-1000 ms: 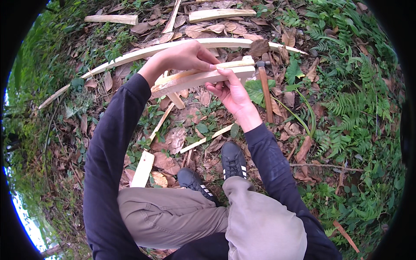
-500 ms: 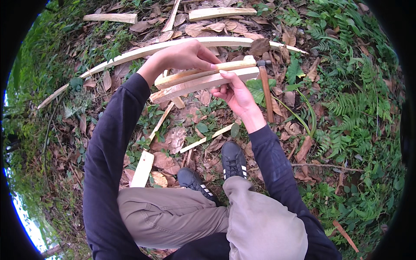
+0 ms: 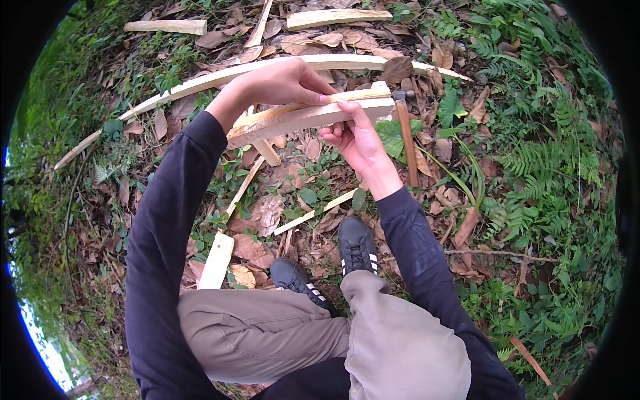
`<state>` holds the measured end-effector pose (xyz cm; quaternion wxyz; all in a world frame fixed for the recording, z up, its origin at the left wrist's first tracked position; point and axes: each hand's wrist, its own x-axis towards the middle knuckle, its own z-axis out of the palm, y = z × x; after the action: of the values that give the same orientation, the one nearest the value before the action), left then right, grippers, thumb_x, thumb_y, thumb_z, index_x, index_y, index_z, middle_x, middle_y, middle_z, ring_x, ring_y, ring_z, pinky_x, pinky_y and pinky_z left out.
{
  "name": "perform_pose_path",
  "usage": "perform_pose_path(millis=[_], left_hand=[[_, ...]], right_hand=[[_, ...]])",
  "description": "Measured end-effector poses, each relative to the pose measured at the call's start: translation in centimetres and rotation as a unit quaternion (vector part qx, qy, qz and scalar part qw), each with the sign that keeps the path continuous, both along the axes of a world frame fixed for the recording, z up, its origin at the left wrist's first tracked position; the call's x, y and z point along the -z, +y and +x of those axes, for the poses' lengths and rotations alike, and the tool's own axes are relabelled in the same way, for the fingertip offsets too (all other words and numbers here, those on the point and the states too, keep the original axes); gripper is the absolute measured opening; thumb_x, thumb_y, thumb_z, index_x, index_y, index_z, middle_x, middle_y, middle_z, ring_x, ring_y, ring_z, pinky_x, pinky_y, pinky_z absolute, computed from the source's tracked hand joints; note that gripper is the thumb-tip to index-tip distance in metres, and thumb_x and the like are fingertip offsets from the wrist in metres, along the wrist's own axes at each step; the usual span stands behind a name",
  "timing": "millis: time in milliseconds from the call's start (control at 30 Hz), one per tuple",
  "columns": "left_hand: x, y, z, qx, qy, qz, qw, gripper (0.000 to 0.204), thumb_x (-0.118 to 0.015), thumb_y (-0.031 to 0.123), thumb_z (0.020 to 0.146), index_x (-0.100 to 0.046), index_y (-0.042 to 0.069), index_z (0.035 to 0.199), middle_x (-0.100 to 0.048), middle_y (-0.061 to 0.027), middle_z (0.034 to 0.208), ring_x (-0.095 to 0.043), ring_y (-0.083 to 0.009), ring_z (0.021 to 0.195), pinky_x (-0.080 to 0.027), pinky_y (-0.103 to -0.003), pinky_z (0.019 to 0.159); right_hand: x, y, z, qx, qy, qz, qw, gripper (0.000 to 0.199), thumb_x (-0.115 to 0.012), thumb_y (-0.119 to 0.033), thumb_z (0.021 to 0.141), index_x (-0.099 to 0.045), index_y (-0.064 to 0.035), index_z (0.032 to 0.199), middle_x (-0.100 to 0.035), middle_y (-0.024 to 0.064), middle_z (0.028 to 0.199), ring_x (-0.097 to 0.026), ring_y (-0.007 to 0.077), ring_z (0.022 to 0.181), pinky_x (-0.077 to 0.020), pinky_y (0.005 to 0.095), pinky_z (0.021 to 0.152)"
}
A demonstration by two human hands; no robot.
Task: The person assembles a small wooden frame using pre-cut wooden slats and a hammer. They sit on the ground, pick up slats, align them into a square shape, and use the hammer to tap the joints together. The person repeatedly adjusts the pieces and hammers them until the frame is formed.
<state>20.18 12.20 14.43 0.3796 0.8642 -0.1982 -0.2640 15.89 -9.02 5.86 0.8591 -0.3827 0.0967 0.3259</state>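
Observation:
Two short wooden pieces lie side by side in my hands, above the leaf-covered ground. My left hand reaches over from the far side, its thumb and fingers closed on the far, yellowish wooden strip, which has a small raised knob at its right end. Around the near, paler wooden piece my right hand is closed, thumb on top and fingers curled beneath. This near piece partly covers the far strip. Just past their right ends lies a hammer with a brown wooden handle and a dark head.
Beyond my hands a long curved wooden strip arcs across the leaves. Farther off lie two wooden pieces. A thin stick and a flat offcut are near my shoes. Ferns grow at the right.
The near wooden piece has tilted up against the far strip, closing the gap between them and hiding more of it. Both hands keep their hold, and the view has shifted slightly.

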Motion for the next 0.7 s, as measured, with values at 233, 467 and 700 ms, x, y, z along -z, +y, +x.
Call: perform_pose_path(millis=[233, 467, 700], left_hand=[[0.5, 0.3, 0.2, 0.002, 0.026, -0.031, 0.999, 0.039, -0.071, 0.031, 0.088, -0.072, 0.008, 0.120, -0.075, -0.0113, 0.108, -0.070, -0.0194, 0.095, -0.052, -0.033, 0.089], [1.4, -1.0, -1.8, -0.035, -0.109, -0.060, 0.992, 0.030, -0.050, 0.013, 0.097, -0.052, 0.004, 0.125, -0.060, -0.0182, 0.125, -0.059, -0.0309, 0.118, -0.046, -0.041, 0.101], [0.7, -1.7, -3.4, 0.029, -0.060, 0.079, 0.995, 0.045, -0.052, 0.051, 0.094, -0.076, 0.013, 0.098, -0.043, -0.0243, 0.148, -0.047, -0.0390, 0.132, -0.037, -0.045, 0.111]], right_hand=[[-0.2, 0.0, -0.1, -0.008, -0.018, -0.012, 1.000, 0.035, -0.069, -0.028, 0.089, -0.062, 0.0022, 0.105, -0.059, 0.0033, 0.061, -0.070, 0.0195, 0.062, -0.0633, 0.0281, 0.059], [-0.5, -3.7, -3.5, -0.110, -0.058, -0.050, 0.991, 0.021, -0.068, -0.015, 0.087, -0.063, 0.0058, 0.085, -0.065, 0.0113, 0.063, -0.066, 0.0202, 0.049, -0.0574, 0.0299, 0.044], [-1.6, -5.8, -4.8, -0.108, -0.083, -0.116, 0.984, 0.016, -0.072, -0.010, 0.084, -0.062, 0.0030, 0.084, -0.062, 0.0087, 0.063, -0.066, 0.0219, 0.050, -0.0544, 0.0322, 0.041]])
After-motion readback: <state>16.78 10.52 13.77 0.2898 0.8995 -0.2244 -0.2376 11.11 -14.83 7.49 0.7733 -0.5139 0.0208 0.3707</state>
